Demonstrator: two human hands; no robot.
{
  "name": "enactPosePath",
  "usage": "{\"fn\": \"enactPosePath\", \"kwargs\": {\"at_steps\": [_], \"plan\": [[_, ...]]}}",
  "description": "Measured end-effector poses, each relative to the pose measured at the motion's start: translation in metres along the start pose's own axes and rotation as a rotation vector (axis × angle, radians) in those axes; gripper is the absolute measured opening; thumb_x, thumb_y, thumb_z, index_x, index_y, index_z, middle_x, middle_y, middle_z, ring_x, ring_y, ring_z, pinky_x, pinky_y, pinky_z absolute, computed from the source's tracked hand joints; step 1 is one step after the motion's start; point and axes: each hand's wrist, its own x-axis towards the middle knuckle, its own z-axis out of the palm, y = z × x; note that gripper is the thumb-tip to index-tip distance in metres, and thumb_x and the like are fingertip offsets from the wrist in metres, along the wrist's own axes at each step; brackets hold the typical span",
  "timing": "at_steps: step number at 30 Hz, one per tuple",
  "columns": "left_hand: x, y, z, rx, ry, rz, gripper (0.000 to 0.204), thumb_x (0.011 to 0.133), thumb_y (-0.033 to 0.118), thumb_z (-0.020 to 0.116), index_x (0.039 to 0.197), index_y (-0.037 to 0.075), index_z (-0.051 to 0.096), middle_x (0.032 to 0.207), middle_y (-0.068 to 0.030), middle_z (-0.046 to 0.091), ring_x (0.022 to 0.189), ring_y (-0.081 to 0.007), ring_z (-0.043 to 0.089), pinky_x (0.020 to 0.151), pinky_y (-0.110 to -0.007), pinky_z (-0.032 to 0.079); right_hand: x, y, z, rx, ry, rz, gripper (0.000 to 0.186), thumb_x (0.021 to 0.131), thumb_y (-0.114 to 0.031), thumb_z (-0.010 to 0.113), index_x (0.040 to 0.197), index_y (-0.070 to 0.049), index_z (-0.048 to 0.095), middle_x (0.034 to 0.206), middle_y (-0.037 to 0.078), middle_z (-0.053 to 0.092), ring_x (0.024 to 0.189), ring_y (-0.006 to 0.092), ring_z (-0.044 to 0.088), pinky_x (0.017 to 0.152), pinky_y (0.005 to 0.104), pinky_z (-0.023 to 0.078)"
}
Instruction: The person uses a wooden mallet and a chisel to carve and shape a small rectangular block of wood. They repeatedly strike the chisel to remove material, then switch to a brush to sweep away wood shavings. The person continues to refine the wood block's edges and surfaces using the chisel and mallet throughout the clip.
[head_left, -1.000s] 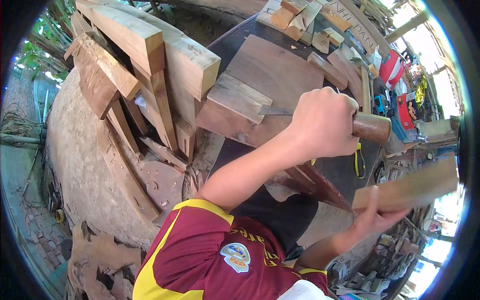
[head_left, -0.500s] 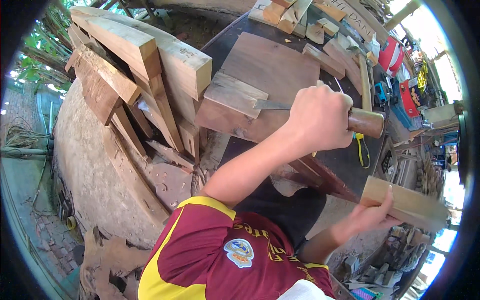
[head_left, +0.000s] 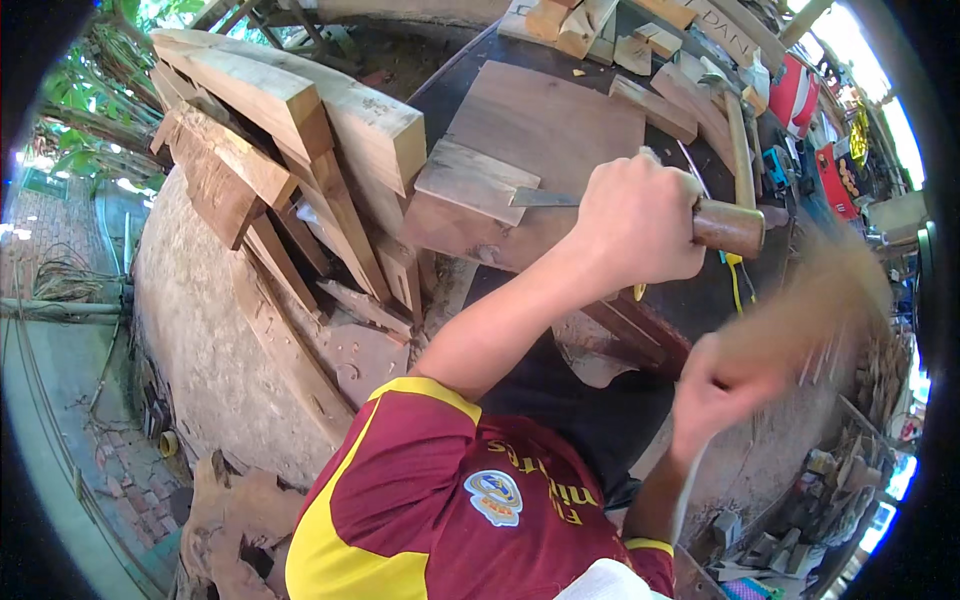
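Observation:
My left hand point(head_left: 645, 222) is closed round a chisel point(head_left: 730, 229) with a round brown wooden handle, which sticks out to the right of my fist. Its flat steel blade points left, and the tip meets the right end of a small greyish wooden piece point(head_left: 470, 181). That piece lies on a wider brown board point(head_left: 550, 115). Lower right, my right hand point(head_left: 720, 395) grips a wooden block point(head_left: 810, 310), smeared by motion. The block is raised to the right of the chisel handle, and a gap shows between them.
Thick timber beams point(head_left: 365, 130) lean at the left beside a big pale rounded surface point(head_left: 200, 290). A hammer point(head_left: 740, 150), yellow-handled pliers point(head_left: 737, 280) and wood offcuts point(head_left: 655, 105) lie on the dark bench. Red containers point(head_left: 795, 95) stand at the far right.
My right hand has swung the wooden block upward, nearer the level of the chisel handle. My left hand and the chisel keep nearly the same place; the whole view has shifted slightly.

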Motion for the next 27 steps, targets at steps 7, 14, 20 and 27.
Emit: {"fn": "enactPosePath", "kwargs": {"at_steps": [7,14,20,27], "plan": [[-0.005,-0.002,0.002,0.047,-0.03,0.005,0.015,0.056,0.019,0.069,0.066,0.009,0.066,0.059,-0.0149,0.06,0.059,-0.0369,0.061,0.058,-0.044,0.052,0.022,-0.011,-0.019,0.29,0.191,0.402,0.083,0.08,-0.01,0.077,0.144,0.007,0.026,0.138,0.024,0.045,0.12,0.0311,0.051,0.103,0.0455,0.041],[-0.007,-0.001,0.006,0.082,-0.091,-0.018,0.017,0.055,0.019,0.071,0.068,0.008,0.066,0.06,-0.0152,0.061,0.061,-0.0372,0.062,0.058,-0.043,0.052,-0.01,0.003,-0.01,0.157,-0.187,0.205,0.082,0.075,-0.005,0.077,0.142,0.008,0.03,0.137,0.025,0.043,0.122,0.0317,0.049,0.104,0.0452,0.038],[0.003,-0.007,-0.038,-0.337,0.102,-0.144,0.016,0.064,0.008,0.074,0.061,0.006,0.058,0.057,-0.0015,0.057,0.057,-0.0088,0.056,0.056,-0.029,0.047,-0.028,0.014,-0.024,0.345,0.023,0.462,0.083,0.077,-0.003,0.078,0.144,0.006,0.029,0.134,0.02,0.046,0.119,0.0263,0.05,0.1,0.0398,0.043],[-0.016,-0.065,-0.115,-1.175,0.562,-0.212,0.032,0.076,-0.002,0.056,0.061,0.014,0.033,0.05,0.0023,0.027,0.04,-0.0105,0.025,0.042,-0.027,0.021,-0.072,0.023,-0.022,0.449,-0.084,0.616,0.086,0.075,-0.002,0.075,0.145,0.005,0.026,0.139,0.02,0.041,0.125,0.0295,0.044,0.104,0.0425,0.037]]}}
